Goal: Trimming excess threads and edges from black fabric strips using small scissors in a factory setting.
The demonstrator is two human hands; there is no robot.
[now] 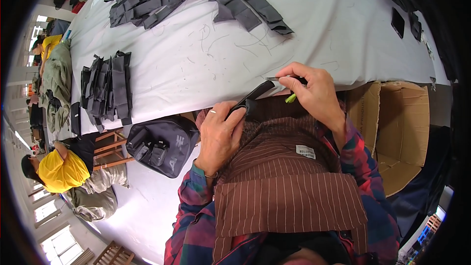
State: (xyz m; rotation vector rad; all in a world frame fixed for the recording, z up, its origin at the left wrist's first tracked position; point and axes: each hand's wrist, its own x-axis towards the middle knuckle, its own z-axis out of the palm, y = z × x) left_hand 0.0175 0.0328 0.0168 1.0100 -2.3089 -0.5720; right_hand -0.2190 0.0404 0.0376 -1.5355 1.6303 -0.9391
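Note:
My left hand (220, 130), with a ring on one finger, is closed around a black fabric strip (258, 91) at the table's near edge. The strip's free end points up and right. Thread snips (272, 78) are gripped in my right hand (316, 91), their thin metal tips just above the strip's end; whether they touch it I cannot tell. Below the right fingers a bright green piece (291, 98) sticks out. Part of the snips is hidden by the fingers.
A white-covered table (171, 64) carries a heap of black fabric strips (157, 0), a stacked bundle (107, 88) and a phone (397, 22). Beside me are a dark bag (184, 142) and an open cardboard box (405, 118). A person in yellow (64, 169) is at the left.

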